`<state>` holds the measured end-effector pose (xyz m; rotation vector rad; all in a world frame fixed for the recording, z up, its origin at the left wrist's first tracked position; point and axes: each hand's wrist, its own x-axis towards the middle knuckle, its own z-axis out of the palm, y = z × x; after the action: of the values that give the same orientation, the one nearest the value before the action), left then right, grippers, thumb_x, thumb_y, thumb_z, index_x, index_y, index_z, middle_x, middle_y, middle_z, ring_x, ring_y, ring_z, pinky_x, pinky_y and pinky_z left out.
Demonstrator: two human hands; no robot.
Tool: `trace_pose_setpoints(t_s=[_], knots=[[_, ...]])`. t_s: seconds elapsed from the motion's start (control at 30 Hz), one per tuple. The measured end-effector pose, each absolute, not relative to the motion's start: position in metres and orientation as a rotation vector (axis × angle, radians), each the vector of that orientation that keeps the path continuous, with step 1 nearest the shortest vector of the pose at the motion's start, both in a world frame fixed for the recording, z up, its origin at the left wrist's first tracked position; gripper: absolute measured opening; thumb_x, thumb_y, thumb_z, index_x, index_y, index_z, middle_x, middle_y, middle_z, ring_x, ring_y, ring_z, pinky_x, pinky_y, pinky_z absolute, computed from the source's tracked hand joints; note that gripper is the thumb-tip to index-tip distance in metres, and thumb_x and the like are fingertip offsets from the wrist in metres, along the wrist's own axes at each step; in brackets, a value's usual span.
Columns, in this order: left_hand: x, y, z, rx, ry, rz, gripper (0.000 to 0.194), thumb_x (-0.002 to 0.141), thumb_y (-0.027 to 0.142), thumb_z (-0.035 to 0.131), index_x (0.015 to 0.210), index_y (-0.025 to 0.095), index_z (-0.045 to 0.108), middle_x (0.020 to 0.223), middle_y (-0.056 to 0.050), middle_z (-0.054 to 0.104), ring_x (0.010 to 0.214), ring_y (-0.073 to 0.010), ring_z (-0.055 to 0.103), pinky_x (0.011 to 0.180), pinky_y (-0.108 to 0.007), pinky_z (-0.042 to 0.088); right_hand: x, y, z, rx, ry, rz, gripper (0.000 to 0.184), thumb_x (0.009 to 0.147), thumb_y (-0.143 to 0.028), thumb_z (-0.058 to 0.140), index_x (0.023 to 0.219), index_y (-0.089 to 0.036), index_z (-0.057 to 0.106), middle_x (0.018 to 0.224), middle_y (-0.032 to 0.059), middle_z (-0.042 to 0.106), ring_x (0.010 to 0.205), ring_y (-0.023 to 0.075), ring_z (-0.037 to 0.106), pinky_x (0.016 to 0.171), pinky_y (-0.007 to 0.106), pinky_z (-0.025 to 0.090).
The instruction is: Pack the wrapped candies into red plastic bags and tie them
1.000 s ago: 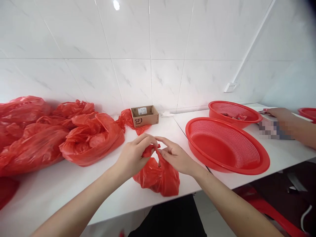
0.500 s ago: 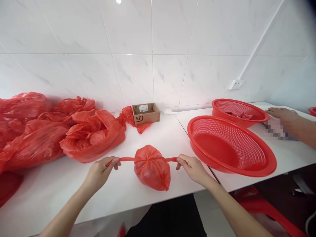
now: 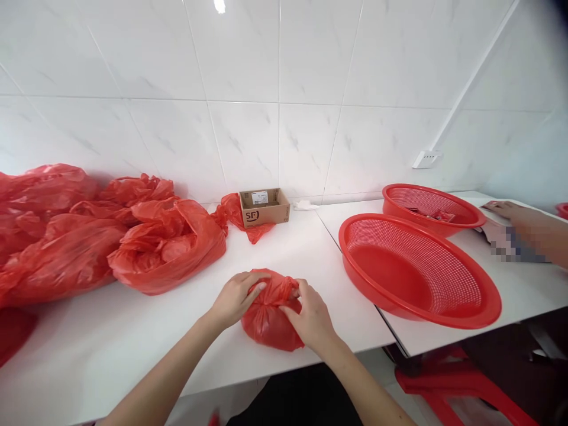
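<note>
The white table (image 3: 350, 334) runs along under the whole job, and the red bag (image 3: 268, 328) sits on it near the front edge, right before you. Your left hand (image 3: 235, 299) is on the left side of its bunched top, thumb and fingers bent and a little apart; I cannot tell if they pinch the plastic. Your right hand (image 3: 313, 316) is on the other side, thumb well apart from the fingers, with crumpled plastic between; how tight, I cannot tell.

To do this well, let the table carry the bag. Hold the plastic close to the bunch, keep it snug with a thumb, and pull both sides gently and evenly. The plastic looks thin, so a hard tug may rip it.

To your right is a big tub (image 3: 386, 278); behind it, another tub (image 3: 394, 205) holds small packs (image 3: 444, 216). Big bags (image 3: 164, 251) lie left. Farther back, a box (image 3: 265, 216) stands near the wall (image 3: 244, 142).
</note>
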<state>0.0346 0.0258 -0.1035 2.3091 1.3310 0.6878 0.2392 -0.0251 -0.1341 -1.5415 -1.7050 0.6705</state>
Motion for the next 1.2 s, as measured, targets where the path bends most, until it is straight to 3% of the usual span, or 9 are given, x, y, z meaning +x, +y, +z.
trace_pose_setpoints(t_s=[0.13,0.2,0.37,0.47,0.53,0.7,0.9,1.07,1.2], knots=[[0.029,0.028,-0.109,2.261,1.454,0.663,0.044,0.098,0.047,0.029,0.099,0.027,0.067,0.073,-0.002,0.069,0.071,-0.0220,0.064,0.074,-0.036,0.050,0.268,-0.016,-0.135,-1.492,-1.632,0.670,0.017,0.085,-0.027,0.054,0.101,-0.025,0.049,0.093,0.0034,0.065,0.096,0.0239,0.061,0.084,0.040,0.047],[0.023,0.025,-0.108,2.230,1.490,0.683,0.044,0.098,0.047,0.027,0.096,0.028,0.067,0.069,0.000,0.067,0.066,-0.0205,0.063,0.071,-0.034,0.050,0.283,-0.013,-0.131,-1.475,-1.569,0.731,0.015,0.086,-0.031,0.054,0.098,-0.026,0.048,0.094,0.0031,0.066,0.099,0.0233,0.062,0.085,0.039,0.047],[0.026,0.014,-0.111,2.217,1.498,0.799,0.043,0.100,0.043,0.027,0.114,0.027,0.064,0.101,-0.005,0.068,0.096,-0.0208,0.063,0.088,-0.036,0.048,0.282,-0.016,-0.125,-1.407,-1.511,0.837,0.022,0.089,-0.035,0.053,0.107,-0.025,0.046,0.110,0.0060,0.065,0.111,0.0219,0.060,0.096,0.040,0.045],[0.041,0.011,-0.119,2.259,1.460,0.855,0.043,0.100,0.040,0.029,0.132,0.028,0.055,0.130,-0.008,0.057,0.122,-0.0227,0.051,0.103,-0.041,0.041,0.259,-0.020,-0.130,-1.352,-1.452,0.800,0.032,0.092,-0.038,0.050,0.120,-0.025,0.042,0.128,0.0084,0.058,0.120,0.0212,0.055,0.101,0.040,0.044],[0.053,0.012,-0.125,2.297,1.414,0.838,0.042,0.100,0.038,0.030,0.135,0.030,0.052,0.138,-0.006,0.053,0.126,-0.0222,0.047,0.106,-0.042,0.039,0.243,-0.020,-0.135,-1.366,-1.465,0.712,0.038,0.093,-0.041,0.049,0.127,-0.024,0.041,0.135,0.0101,0.053,0.124,0.0225,0.052,0.102,0.041,0.044],[0.068,0.019,-0.134,2.351,1.386,0.673,0.041,0.101,0.038,0.027,0.109,0.025,0.064,0.106,-0.004,0.068,0.097,-0.0199,0.060,0.087,-0.037,0.048,0.227,-0.012,-0.151,-1.472,-1.679,0.438,0.036,0.096,-0.041,0.045,0.125,-0.020,0.046,0.120,0.0121,0.062,0.110,0.0272,0.058,0.095,0.045,0.046],[0.071,0.022,-0.142,2.319,1.547,0.502,0.039,0.100,0.034,0.026,0.078,0.021,0.056,0.082,-0.004,0.065,0.072,-0.0186,0.058,0.067,-0.031,0.042,0.237,-0.001,-0.172,-1.609,-1.787,0.397,0.027,0.099,-0.043,0.037,0.097,-0.022,0.054,0.081,0.0042,0.063,0.075,0.0216,0.058,0.071,0.036,0.046],[0.078,0.024,-0.144,2.246,1.685,0.371,0.039,0.099,0.036,0.027,0.070,0.022,0.049,0.065,-0.001,0.061,0.054,-0.0161,0.052,0.053,-0.028,0.030,0.240,0.007,-0.182,-1.583,-1.765,0.447,0.024,0.099,-0.038,0.037,0.091,-0.023,0.054,0.080,0.0019,0.064,0.074,0.0187,0.058,0.071,0.031,0.043],[0.082,0.025,-0.146,2.217,1.744,0.332,0.039,0.098,0.038,0.029,0.070,0.021,0.049,0.063,-0.002,0.060,0.053,-0.0165,0.052,0.053,-0.027,0.027,0.241,0.009,-0.183,-1.570,-1.758,0.443,0.024,0.099,-0.038,0.038,0.091,-0.023,0.055,0.081,0.0018,0.065,0.075,0.0184,0.059,0.072,0.030,0.043]])
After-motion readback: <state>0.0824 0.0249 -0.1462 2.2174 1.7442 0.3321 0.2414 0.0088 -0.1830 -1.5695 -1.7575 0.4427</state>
